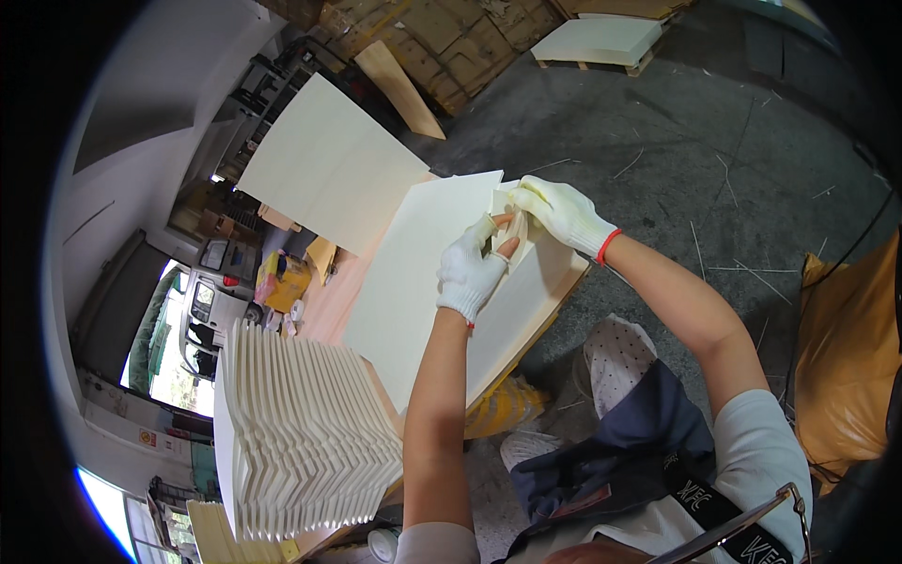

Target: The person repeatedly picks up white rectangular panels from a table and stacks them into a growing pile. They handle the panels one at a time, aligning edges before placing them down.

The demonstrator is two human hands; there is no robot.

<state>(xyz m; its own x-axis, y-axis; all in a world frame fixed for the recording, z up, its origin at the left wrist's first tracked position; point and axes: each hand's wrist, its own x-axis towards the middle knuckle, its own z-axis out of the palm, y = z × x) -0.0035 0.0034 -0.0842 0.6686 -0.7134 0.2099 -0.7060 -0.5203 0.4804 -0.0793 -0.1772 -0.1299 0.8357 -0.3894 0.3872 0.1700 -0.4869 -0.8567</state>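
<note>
Both my hands wear white knit gloves with red cuffs, and bare fingertips show on the left one. A large white sheet (423,244) lies on the work table, its right part standing up as a narrow folded edge. My left hand (472,271) is closed on this edge, thumb and forefinger against it. Beyond it, my right hand (567,214) pinches the same edge near the sheet's far corner, with its fingertips partly hidden. Another pale panel (531,305) lies on the side nearer my body.
To the left stands a big stack of pleated white sheets (305,432). A large white board (329,160) rises behind the pinkish tabletop (334,291). A yellow-taped box (284,280) sits farther left. At right is an orange-brown sack (850,348); a loaded pallet (601,42) stands far back.
</note>
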